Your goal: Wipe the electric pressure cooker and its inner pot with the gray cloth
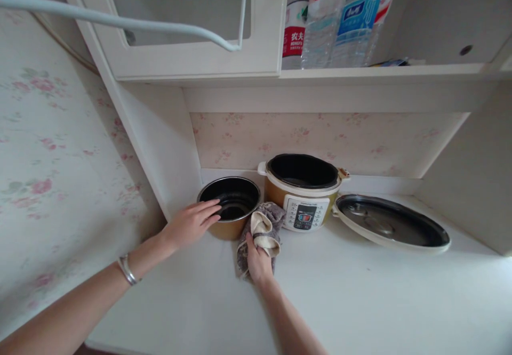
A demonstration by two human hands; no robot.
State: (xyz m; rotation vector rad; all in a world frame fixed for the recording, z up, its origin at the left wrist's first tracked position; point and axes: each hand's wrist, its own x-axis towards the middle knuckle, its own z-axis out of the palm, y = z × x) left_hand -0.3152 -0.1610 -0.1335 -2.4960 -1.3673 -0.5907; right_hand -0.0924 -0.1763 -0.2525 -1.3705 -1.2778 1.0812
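A round inner pot [224, 230], black inside and golden-brown outside, stands on the white counter. My left hand [192, 223] lies at its left rim, with the fingers stretched out over the edge. In my right hand [259, 259] is a bunched grey-brown cloth [275, 217] with a cream part; the fingers are closed on it, beside the pot's right side. Just behind the cloth sits a rice cooker [276, 194] with a white control panel, its top uncovered and its inside black. The cooker's lid [394, 224] lies to its right, dark inner face up.
Overhead, a white cabinet [256, 62] has a glazed door on the left. Several plastic bottles [356, 24] stand on its shelf. A white bent rod or cable [160, 24] crosses the upper left. Side panels and flowered wallpaper [48, 147] bound the counter [360, 301].
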